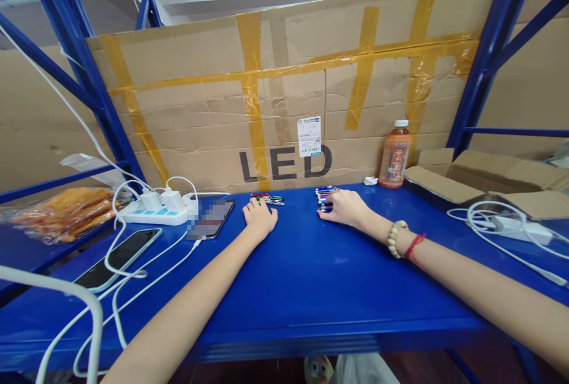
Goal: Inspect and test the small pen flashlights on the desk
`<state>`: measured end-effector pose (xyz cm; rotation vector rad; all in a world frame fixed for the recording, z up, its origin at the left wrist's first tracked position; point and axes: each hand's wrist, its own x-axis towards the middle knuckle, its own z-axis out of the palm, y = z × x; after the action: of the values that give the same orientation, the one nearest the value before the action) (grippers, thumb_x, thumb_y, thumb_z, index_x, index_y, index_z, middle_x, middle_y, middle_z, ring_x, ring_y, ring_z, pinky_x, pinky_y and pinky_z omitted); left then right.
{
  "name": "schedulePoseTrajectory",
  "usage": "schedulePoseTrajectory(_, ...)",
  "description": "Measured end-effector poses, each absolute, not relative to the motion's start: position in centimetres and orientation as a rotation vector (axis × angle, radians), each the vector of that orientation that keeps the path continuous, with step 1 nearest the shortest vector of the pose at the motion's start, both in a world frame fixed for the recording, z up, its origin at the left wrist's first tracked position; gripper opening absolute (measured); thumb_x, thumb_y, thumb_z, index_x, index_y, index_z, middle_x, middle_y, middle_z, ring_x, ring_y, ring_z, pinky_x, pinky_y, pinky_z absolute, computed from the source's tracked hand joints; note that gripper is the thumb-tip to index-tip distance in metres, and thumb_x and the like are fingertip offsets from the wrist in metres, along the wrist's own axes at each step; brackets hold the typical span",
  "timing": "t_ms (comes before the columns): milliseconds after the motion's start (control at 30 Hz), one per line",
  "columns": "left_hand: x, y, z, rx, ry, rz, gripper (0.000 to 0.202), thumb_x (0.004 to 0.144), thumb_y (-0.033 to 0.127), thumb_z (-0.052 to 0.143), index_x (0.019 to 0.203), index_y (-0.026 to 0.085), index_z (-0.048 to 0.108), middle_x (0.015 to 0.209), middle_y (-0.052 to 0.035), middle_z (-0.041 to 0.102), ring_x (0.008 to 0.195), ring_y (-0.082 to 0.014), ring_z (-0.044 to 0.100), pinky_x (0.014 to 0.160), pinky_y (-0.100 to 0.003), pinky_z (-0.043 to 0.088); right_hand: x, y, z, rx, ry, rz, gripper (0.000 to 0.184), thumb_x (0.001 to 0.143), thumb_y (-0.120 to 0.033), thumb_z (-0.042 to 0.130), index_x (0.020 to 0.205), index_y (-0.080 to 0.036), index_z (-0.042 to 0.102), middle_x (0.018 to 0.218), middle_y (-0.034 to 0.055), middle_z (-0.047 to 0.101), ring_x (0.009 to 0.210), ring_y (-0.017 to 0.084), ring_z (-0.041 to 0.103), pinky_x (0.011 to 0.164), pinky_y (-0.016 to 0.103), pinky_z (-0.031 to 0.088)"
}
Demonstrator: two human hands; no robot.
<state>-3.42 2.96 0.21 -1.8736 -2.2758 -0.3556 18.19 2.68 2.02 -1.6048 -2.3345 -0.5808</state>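
Several pens lie in two groups toward the back of the blue shelf. My left hand (259,219) rests at the left group of pens (273,200), whose colours include red and green. Its fingers are spread and laid down at the near side of these pens, gripping nothing that I can see. At the other group, a row of blue and silver pens (323,194) lying side by side, my right hand (349,207) curls in from the right. Thumb and fingers close around the nearest pen of that row, partly covering the pens' right ends.
Left of my hands lie two phones, one dark (217,221) and one light-edged (120,258), a white power strip (155,213) and loose cables. A drink bottle (395,156) and an open cardboard box (489,176) stand right. Taped cardboard (284,93) walls the back.
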Motion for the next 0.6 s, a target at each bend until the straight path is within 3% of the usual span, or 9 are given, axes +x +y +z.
schedulePoseTrajectory(400,-3.43,3.01,0.17,-1.877,-2.273,-0.346,0.053,0.083,0.036,0.029,0.125,0.007,0.043,0.132,-0.0193,0.039,0.118,-0.0302,0.04,0.095,-0.038,0.029,18.0,2.57,1.8,-1.549,-2.327,-0.587,0.034,0.076,-0.044,0.046,0.08,-0.019,0.068,0.081,0.0074,0.067,0.077,0.023,0.062,0.06,0.027,0.039)
schedulePoseTrajectory(600,-3.44,3.1,0.08,-1.868,-2.268,-0.34,0.053,0.083,0.037,0.029,0.125,0.008,0.044,0.133,-0.0191,0.039,0.117,-0.03,0.041,0.095,-0.039,0.028,17.72,2.17,2.0,-1.662,-2.274,-0.659,0.04,0.076,-0.048,0.044,0.079,-0.015,0.066,0.08,0.0116,0.066,0.074,0.025,0.062,0.058,0.029,0.038)
